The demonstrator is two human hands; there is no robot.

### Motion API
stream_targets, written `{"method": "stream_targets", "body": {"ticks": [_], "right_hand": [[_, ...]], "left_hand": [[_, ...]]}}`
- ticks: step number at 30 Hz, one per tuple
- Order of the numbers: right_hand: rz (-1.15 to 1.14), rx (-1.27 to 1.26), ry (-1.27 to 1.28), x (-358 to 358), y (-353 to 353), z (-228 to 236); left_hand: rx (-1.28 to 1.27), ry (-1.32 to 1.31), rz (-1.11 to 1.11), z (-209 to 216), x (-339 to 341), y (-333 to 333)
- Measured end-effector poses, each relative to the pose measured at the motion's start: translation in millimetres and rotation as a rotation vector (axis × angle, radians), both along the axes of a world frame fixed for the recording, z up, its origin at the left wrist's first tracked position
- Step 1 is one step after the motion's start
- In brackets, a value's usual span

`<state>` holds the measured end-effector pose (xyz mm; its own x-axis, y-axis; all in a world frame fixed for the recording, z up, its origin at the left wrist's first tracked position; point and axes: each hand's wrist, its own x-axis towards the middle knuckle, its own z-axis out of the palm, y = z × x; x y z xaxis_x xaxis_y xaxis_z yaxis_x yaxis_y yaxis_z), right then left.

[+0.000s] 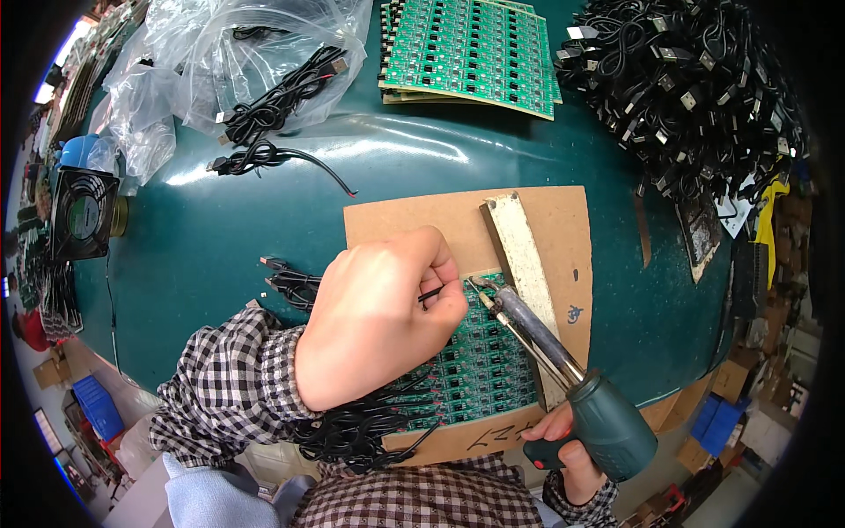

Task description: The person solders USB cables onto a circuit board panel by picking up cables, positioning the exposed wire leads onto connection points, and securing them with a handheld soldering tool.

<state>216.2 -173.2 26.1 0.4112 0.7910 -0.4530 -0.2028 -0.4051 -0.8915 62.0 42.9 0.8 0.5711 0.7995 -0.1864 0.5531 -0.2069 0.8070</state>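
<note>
My left hand is closed in a pinch on the end of a black cable, held over the upper edge of a green circuit board panel. A green-bodied soldering gun is gripped in my right hand, its tip angled up and left to the same board edge, close to my left fingertips. The exact contact between tip and wire is too small to tell. Several black cables with red wire ends lie along the panel's left side. Part of the panel is hidden under my left hand.
Under the panel lies a brown board, with a worn pale bar along the panel's right side. Farther off are stacked green panels, a heap of black USB cables, plastic bags and a small fan.
</note>
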Motion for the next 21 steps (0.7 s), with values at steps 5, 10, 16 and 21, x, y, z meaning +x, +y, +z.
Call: {"method": "stream_targets", "body": {"ticks": [5, 10, 16, 21], "right_hand": [[-0.004, 0.016, 0.013, -0.6, 0.0, 0.3], [-0.01, 0.068, 0.015, -0.6, -3.9, -5.1], [-0.023, 0.078, 0.019, -1.7, -4.0, -5.4], [-0.035, 0.083, 0.033, 0.5, -7.4, -6.2]], "left_hand": [[0.01, 0.0, 0.001, 0.9, 1.3, 0.0], [0.01, -0.004, 0.004, -0.5, 0.7, -0.6], [0.001, -0.019, -0.002, -0.5, 0.1, -0.1], [-0.001, -0.011, -0.001, 0.2, -0.1, -0.1]]}}
